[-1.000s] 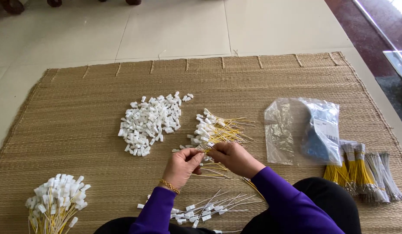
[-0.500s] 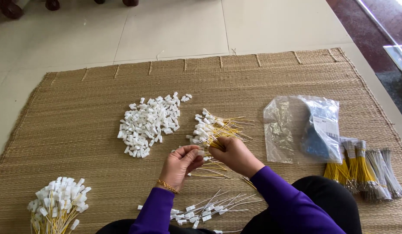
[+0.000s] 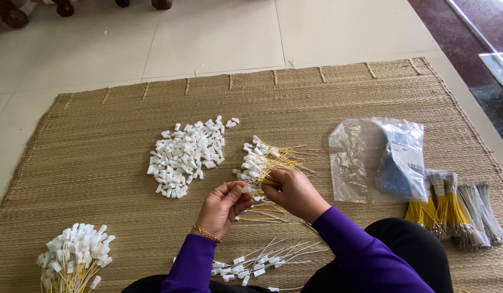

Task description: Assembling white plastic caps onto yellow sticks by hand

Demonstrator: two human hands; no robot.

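Left hand [image 3: 223,206] pinches a small white connector [image 3: 245,189]; right hand [image 3: 295,191] curls around a yellow wire [image 3: 270,182], fingertips hidden. Both meet mid-mat [image 3: 99,163], just near of the wired pile [image 3: 265,160]. Finished bundle [image 3: 72,263] is cut off near-left.

- We see open woven mat [image 3: 88,163] to the left, between the loose white connector pile [image 3: 187,154] and the bundled tags [image 3: 72,263] at the near-left corner.
- Straight ahead of our hands, the yellow-wire heap [image 3: 265,160] blocks the way; beyond it the mat lies bare up to the tiled floor [image 3: 219,38].
- To the right, the plastic bag [image 3: 379,160] and the wire bundles [image 3: 452,209] crowd the edge.
- Near our lap, finished wires [image 3: 262,263] lie scattered.
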